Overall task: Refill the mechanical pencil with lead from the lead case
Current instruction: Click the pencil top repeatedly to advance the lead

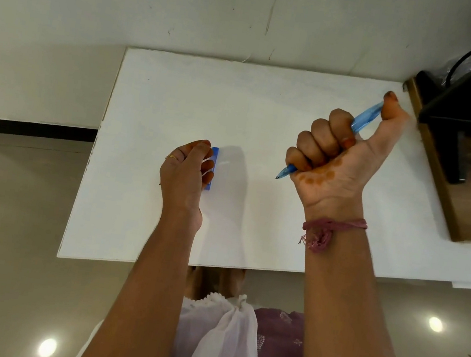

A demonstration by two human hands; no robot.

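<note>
My right hand [334, 156] is raised above the white table [268, 107] and closed in a fist around a translucent blue mechanical pencil [365, 118]. The thumb rests on the pencil's top end and the tip pokes out below the fist, pointing down-left. My left hand [186, 171] sits at the table's middle, fingers closed on a small blue lead case [213, 169] that stands on its edge on the surface. Most of the case is hidden behind the fingers.
A dark wooden shelf unit [462, 125] with a black cable stands at the table's right edge. The table's left and front edges drop to a glossy tiled floor [10, 222]. A plain wall [192, 5] lies behind the table.
</note>
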